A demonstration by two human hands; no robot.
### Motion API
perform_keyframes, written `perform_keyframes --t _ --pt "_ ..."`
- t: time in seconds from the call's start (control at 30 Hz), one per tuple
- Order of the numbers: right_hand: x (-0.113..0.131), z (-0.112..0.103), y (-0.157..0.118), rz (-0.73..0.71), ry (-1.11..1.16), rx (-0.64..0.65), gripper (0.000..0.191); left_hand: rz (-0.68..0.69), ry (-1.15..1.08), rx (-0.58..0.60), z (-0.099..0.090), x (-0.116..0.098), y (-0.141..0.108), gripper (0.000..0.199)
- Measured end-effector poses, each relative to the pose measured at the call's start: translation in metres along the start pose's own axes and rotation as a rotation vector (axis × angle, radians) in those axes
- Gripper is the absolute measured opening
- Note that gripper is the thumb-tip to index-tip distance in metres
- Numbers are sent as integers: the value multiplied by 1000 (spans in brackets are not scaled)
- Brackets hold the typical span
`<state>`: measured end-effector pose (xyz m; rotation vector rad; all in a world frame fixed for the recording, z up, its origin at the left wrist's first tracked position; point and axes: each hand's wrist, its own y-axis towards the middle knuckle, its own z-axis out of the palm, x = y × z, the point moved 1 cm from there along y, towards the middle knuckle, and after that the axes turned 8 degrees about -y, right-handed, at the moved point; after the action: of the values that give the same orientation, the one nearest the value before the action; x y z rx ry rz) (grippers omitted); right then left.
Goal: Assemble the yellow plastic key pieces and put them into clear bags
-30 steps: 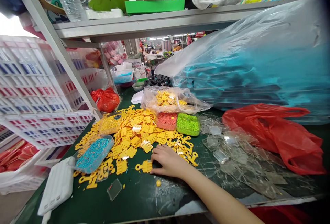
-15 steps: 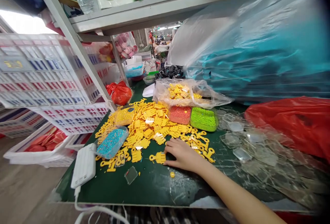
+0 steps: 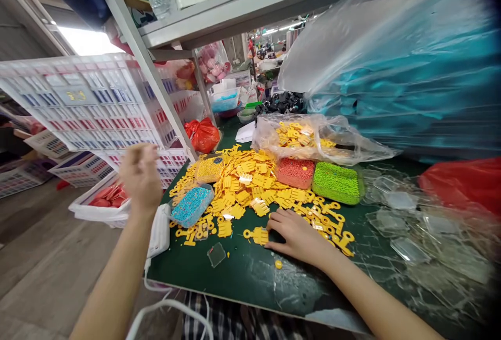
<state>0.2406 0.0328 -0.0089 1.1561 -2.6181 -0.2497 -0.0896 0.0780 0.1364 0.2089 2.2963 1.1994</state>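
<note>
My left hand (image 3: 141, 178) is raised at the left, in front of the white crates and above the power bank (image 3: 159, 233); motion smears its fingers. Resting on the green table, my right hand (image 3: 295, 235) has its thumb and fingers apart. The end of a flat yellow plastic piece with a ring (image 3: 257, 235) lies at the gap between them, with the thumb at or very near its edge. Behind the hand spreads a heap of similar yellow pieces (image 3: 246, 175). A small yellow bead-like ball (image 3: 278, 264) and a clear square plate (image 3: 216, 254) lie in front.
Boxes of blue beads (image 3: 191, 204), yellow beads (image 3: 210, 169), red beads (image 3: 295, 172) and green beads (image 3: 337, 182) surround the heap. Clear plastic cases (image 3: 410, 251) cover the right side. A shelf (image 3: 242, 9) spans overhead; white crates (image 3: 90, 105) stand at left.
My left hand has come into view, raised at the left. The view has swung left, so the table sits further right in it. My right hand stays beside the same yellow piece.
</note>
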Motion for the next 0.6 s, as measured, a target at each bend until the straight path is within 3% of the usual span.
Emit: perform_keyframes --t 0.13,0.2,0.4,0.6 --pt "-1 1 1 9 1 8 24 -111 209 635 55 30 13 40" --pt "-2 2 1 0 3 -6 25 -144 250 815 77 47 20 37" --pt "-4 4 2 -19 0 -13 25 -183 333 1218 119 88 36 33" --pt "-5 4 3 -31 -26 -16 27 -187 397 1405 144 109 40 30"
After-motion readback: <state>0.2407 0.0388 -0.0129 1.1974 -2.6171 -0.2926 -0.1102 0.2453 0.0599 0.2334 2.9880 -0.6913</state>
